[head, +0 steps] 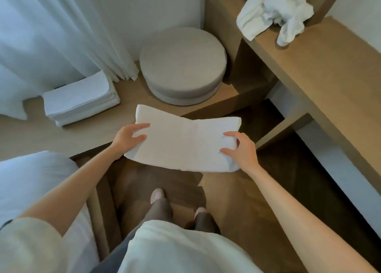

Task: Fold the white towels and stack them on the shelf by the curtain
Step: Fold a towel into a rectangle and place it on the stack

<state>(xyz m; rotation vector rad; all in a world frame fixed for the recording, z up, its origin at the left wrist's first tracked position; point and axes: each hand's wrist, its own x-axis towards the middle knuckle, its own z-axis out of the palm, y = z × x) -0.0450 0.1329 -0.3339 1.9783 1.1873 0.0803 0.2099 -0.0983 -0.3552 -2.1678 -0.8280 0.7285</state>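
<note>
Towel (185, 146) between fingers (144, 125), left hand (125, 137), right hand (244, 154)

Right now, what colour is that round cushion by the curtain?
The round cushion is plain light beige-grey, with no pattern; the head view shows it.

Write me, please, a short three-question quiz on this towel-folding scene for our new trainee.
1. True or false: the stack of folded towels lies on the shelf next to the curtain.
2. What grips the partly folded towel? A) the left hand only B) the right hand only C) both hands
3. Fill in: the beige cushion is ___ in shape.

Key: 1 true; 2 C; 3 round.
</note>
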